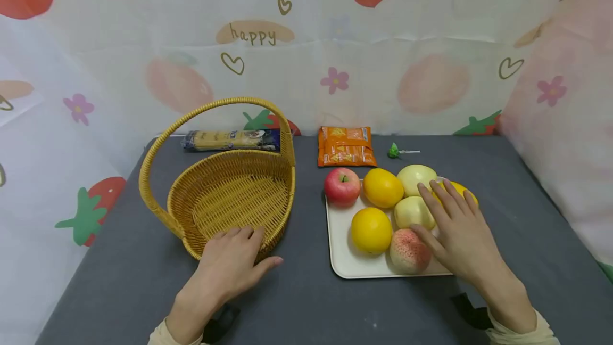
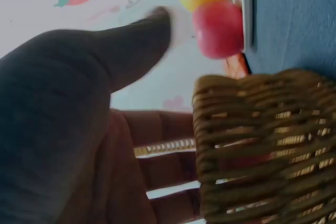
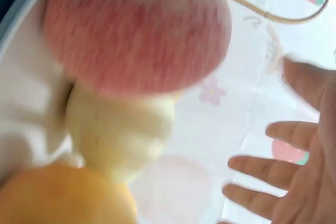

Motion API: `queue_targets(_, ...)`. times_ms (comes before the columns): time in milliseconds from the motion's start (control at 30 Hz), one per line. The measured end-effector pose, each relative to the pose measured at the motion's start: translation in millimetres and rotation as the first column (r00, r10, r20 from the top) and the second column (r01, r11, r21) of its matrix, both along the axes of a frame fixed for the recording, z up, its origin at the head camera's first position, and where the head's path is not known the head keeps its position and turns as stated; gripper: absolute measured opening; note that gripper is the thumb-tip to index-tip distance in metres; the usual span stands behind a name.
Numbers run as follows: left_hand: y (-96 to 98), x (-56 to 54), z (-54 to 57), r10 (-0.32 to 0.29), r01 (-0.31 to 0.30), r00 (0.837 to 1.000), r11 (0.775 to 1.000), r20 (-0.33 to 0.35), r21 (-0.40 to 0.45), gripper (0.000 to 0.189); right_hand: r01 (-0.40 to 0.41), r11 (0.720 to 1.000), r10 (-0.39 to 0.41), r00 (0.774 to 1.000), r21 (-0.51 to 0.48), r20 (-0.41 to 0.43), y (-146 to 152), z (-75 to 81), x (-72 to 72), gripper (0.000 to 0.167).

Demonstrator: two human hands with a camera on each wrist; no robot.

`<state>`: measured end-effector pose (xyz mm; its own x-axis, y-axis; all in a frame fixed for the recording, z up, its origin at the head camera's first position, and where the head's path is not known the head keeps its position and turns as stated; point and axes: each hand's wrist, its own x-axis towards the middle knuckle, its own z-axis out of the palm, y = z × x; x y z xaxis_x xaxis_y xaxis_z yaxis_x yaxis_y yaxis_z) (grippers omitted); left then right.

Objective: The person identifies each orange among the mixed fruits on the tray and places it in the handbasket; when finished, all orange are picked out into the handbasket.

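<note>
A yellow wicker basket (image 1: 230,190) with a tall handle stands on the left. My left hand (image 1: 232,265) is at its near rim; in the left wrist view the fingers reach over behind the woven wall (image 2: 262,145), while the thumb sticks out apart from it. On the right, my right hand (image 1: 462,233) hovers with spread fingers over fruit on a white tray (image 1: 342,265). Its fingers hold nothing in the right wrist view. The tray bears a peach (image 1: 409,252), a red apple (image 1: 341,188), orange fruits (image 1: 371,230) and pale yellow-green fruits (image 1: 414,212). Another yellow fruit (image 1: 461,189) is partly hidden by that hand.
Behind the basket lies a long pack of pasta (image 1: 222,140). An orange snack packet (image 1: 347,146) and a green-wrapped lollipop (image 1: 394,150) lie behind the tray. A dark grey cloth (image 1: 306,302) covers the table, with a printed curtain at the back and sides.
</note>
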<state>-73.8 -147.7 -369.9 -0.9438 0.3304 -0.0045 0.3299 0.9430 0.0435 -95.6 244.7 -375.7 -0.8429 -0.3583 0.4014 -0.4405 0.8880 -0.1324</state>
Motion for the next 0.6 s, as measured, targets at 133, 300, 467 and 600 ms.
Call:
queue_targets(133,1.9,1.1,-3.8,-0.071,0.072,0.990,0.997,-0.122,0.003,0.033,-0.030,0.998,0.022,0.989,-0.049,-0.147,18,-1.7,-4.3,0.051)
queue_targets(300,2.4,2.4,-9.4,-0.113,0.114,0.965,0.993,-0.235,-0.010,0.017,0.039,0.998,-0.044,0.993,-0.046,-0.108,45,-12.2,0.0,0.053)
queue_targets(467,3.7,3.3,-10.9,-0.123,0.128,0.959,0.992,-0.256,0.003,0.017,0.151,0.988,-0.152,0.985,0.015,0.082,65,-23.3,12.6,0.052)
queue_targets(600,4.9,3.4,-10.0,-0.116,0.121,0.964,0.993,-0.239,0.006,0.019,0.178,0.982,-0.188,0.964,0.069,0.190,75,-31.4,17.5,0.063)
